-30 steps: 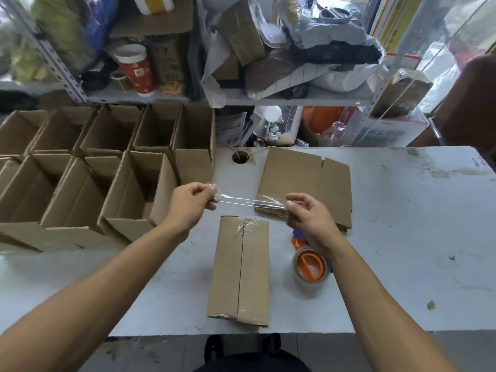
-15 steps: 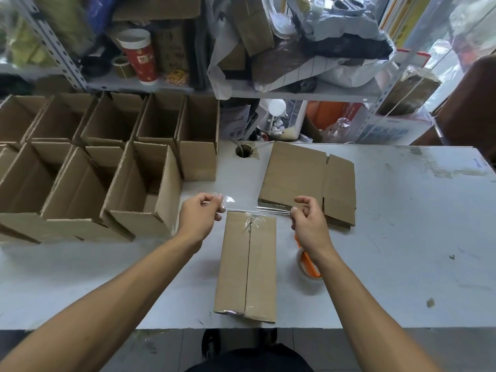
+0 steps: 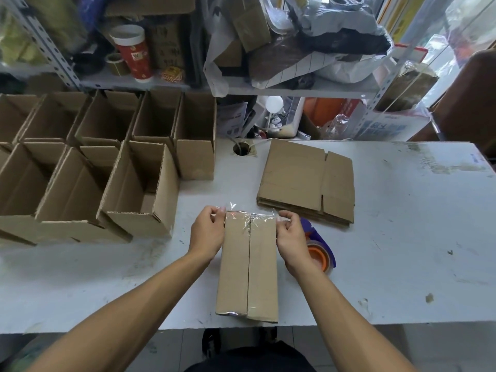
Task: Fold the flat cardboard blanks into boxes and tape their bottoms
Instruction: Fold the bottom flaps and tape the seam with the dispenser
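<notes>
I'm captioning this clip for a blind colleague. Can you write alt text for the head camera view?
Two hands, left hand and right hand, pinch the ends of a clear tape strip across the far end of a folded cardboard box on a white table. Open finished boxes stand left, flat blanks lie behind, and a tape dispenser sits right.

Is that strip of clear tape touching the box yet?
Touching. The head view shows the tape strip lying across the far end of the box, both hands pinching its ends.
</notes>
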